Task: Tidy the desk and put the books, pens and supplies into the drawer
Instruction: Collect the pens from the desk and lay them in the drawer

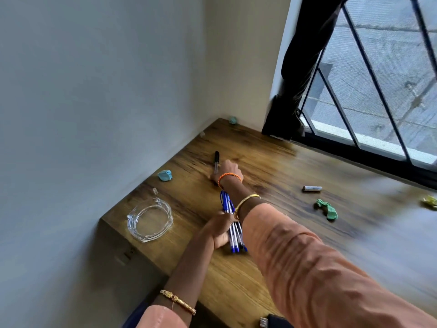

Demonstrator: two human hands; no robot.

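Nearest, your left hand (pixel 221 230) grips a bundle of blue pens (pixel 233 223) over the wooden desk (pixel 272 166). Farther out, your right hand (pixel 228 172) closes its fingers on a black pen (pixel 216 159) lying on the desk near the wall.

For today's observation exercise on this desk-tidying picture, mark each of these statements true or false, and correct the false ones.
1. The left hand holds a bundle of blue pens. True.
2. The right hand rests on the glass ashtray. False: it reaches to the black pen lying farther back on the desk; the ashtray sits untouched near the desk's left edge.
3. A crumpled green paper lies on the desk, to the right of both arms. True.
4. The small grey cylinder stands upright. False: it lies on its side.
5. A crumpled blue paper lies near the wall. True.
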